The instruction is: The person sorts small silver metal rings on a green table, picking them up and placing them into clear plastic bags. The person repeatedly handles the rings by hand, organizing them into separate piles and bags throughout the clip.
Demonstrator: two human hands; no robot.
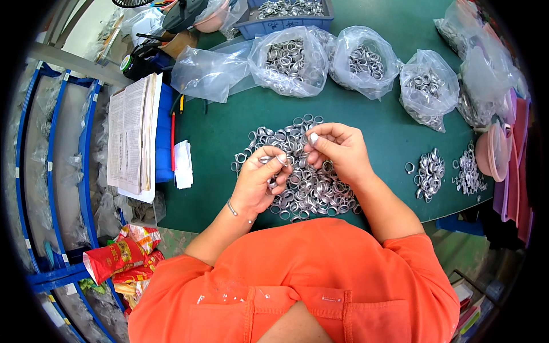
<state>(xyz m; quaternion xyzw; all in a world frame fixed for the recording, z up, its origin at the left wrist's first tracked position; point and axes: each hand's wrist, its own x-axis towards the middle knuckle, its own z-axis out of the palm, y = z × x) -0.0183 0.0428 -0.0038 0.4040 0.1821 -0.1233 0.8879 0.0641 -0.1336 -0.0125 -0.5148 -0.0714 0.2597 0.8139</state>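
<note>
A loose heap of silver metal rings (314,191) covers the green table in front of me. Over its left side, my left hand (249,180) is closed, thumb against the fingers, with rings (272,183) showing between them. My right hand (346,151) hovers above the upper right of the heap, thumb and forefinger pinched together. Whatever sits in that pinch is too small to make out against the rings behind. The two hands are a short way apart, fingertips facing each other. A thin silver bangle (231,207) circles my left wrist.
Clear plastic bags of rings (289,60) stand along the back, before a blue crate (286,26). Smaller ring piles (430,174) lie at the right, near a pink tub (493,151). Left are a paper stack (132,134), a red pen (172,140) and blue-framed shelves (86,154).
</note>
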